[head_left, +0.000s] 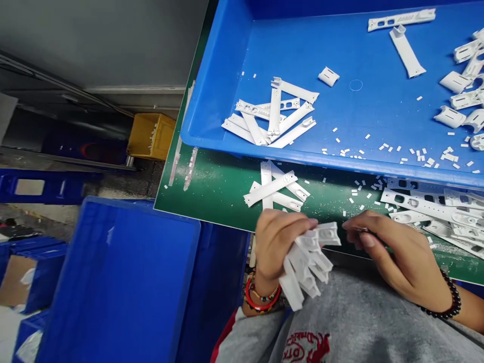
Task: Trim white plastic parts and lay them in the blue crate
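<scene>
My left hand (275,237) is closed round a bunch of white plastic strips (307,264), fanned out below the fingers. One strip of the bunch points toward my right hand (403,254). That hand is in a pinch just to the right, apart from the strips. A small dark, shiny thing shows between its thumb and forefinger, too little of it visible to name. Beyond my left hand, several loose white strips (270,190) lie crossed on the green tabletop (215,186). More slotted white strips (427,204) are piled beyond my right hand.
A big blue tray (302,43) stands on the table, holding a heap of white strips (274,113), curved white pieces (454,81) and small white chips (418,151). Blue crates (124,282) stand below the table's left edge. A yellow bin (145,136) sits farther off.
</scene>
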`<action>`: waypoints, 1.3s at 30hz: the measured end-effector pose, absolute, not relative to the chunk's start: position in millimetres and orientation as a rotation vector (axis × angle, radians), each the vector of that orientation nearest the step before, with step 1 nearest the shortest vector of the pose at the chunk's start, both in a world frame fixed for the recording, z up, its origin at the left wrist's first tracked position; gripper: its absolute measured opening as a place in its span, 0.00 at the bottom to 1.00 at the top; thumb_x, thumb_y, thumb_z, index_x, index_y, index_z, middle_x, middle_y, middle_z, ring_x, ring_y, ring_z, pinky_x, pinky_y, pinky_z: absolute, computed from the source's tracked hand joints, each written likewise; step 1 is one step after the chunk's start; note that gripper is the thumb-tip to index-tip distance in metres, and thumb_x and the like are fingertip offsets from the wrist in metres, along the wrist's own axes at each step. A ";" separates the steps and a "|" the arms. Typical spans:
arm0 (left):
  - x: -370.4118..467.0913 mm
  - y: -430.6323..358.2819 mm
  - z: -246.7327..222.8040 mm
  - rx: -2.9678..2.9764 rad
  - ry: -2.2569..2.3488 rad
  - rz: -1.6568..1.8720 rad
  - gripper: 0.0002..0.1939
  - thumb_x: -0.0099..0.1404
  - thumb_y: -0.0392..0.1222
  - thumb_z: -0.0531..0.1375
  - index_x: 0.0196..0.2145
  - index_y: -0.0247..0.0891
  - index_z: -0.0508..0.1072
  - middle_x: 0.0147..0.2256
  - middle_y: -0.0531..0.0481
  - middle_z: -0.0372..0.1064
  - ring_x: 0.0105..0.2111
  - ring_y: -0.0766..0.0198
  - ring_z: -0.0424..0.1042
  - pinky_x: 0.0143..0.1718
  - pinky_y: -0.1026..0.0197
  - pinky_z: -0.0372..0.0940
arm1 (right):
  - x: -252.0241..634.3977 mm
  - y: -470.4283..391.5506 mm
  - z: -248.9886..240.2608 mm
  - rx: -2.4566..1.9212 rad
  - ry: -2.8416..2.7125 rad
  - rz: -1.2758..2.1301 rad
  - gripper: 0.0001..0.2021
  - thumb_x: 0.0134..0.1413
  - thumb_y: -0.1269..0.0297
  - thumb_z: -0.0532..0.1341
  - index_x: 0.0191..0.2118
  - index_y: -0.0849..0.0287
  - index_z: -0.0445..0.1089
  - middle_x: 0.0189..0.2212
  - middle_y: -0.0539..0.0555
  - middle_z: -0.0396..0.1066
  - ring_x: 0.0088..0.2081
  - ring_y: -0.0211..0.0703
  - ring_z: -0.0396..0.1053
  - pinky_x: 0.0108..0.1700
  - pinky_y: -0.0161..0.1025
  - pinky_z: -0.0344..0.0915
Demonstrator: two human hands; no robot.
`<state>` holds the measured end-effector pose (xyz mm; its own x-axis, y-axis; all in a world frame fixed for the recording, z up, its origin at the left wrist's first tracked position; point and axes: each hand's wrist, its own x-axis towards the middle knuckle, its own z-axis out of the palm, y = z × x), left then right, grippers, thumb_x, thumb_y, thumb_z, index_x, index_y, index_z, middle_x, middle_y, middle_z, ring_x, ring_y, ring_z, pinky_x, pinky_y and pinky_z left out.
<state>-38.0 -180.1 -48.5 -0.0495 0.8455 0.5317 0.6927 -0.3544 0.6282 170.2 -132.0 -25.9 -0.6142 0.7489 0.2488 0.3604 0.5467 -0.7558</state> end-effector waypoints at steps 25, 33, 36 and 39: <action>-18.7 -184.0 -77.4 1.993 1.667 1.480 0.07 0.71 0.43 0.59 0.40 0.37 0.72 0.33 0.51 0.75 0.31 0.65 0.70 0.34 0.59 0.64 | 170.5 -132.6 -19.3 -0.882 -2.428 0.706 0.12 0.66 0.75 0.53 0.51 0.65 0.69 0.35 0.57 0.69 0.34 0.40 0.66 0.32 0.36 0.63; -19.1 -182.6 -77.6 1.983 1.650 1.482 0.07 0.66 0.37 0.64 0.40 0.36 0.71 0.34 0.51 0.77 0.32 0.64 0.71 0.35 0.59 0.64 | 169.4 -138.6 -26.7 -0.991 -2.356 0.624 0.18 0.63 0.77 0.58 0.57 0.61 0.68 0.39 0.58 0.68 0.38 0.43 0.66 0.38 0.39 0.63; -18.9 -182.1 -78.8 1.962 1.660 1.493 0.08 0.64 0.39 0.66 0.40 0.36 0.71 0.34 0.50 0.77 0.32 0.64 0.71 0.34 0.58 0.64 | 169.3 -139.2 -28.1 -1.021 -2.333 0.617 0.18 0.64 0.75 0.58 0.57 0.59 0.68 0.39 0.57 0.69 0.38 0.43 0.67 0.38 0.40 0.64; -19.4 -182.5 -79.9 1.967 1.669 1.477 0.08 0.65 0.41 0.65 0.40 0.38 0.71 0.34 0.50 0.77 0.31 0.62 0.72 0.33 0.57 0.64 | 170.0 -139.2 -28.3 -1.039 -2.328 0.587 0.18 0.63 0.75 0.59 0.57 0.56 0.69 0.39 0.57 0.70 0.38 0.43 0.68 0.39 0.40 0.66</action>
